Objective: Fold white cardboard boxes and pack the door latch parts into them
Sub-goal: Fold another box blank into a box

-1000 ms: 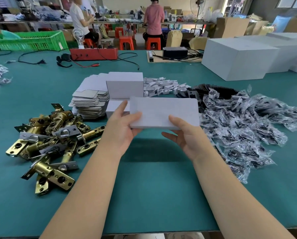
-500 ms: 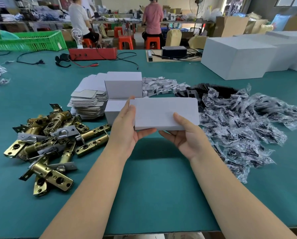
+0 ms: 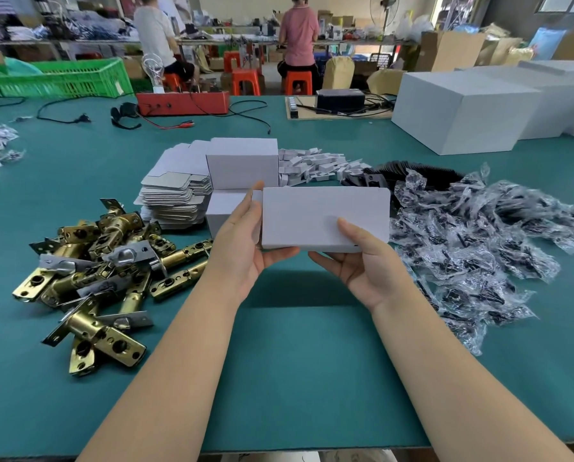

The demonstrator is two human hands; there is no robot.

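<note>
We hold the white cardboard box (image 3: pixel 325 219) above the bare green table (image 3: pixel 295 361), left hand (image 3: pixel 245 248) clamped on its left end, right hand (image 3: pixel 365 261) gripping its near edge, so its flaps can be closed, door latch parts (image 3: pixel 102 271) lying left of it.

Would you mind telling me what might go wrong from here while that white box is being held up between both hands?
1. The white box is held above the table by the left hand and right hand at its lower edge only; it may slip or crease.
2. The brass latches lie in a tangled pile, so pulling one could drag others.
3. The plastic bags sprawl close to the right forearm and may be swept aside.
</note>
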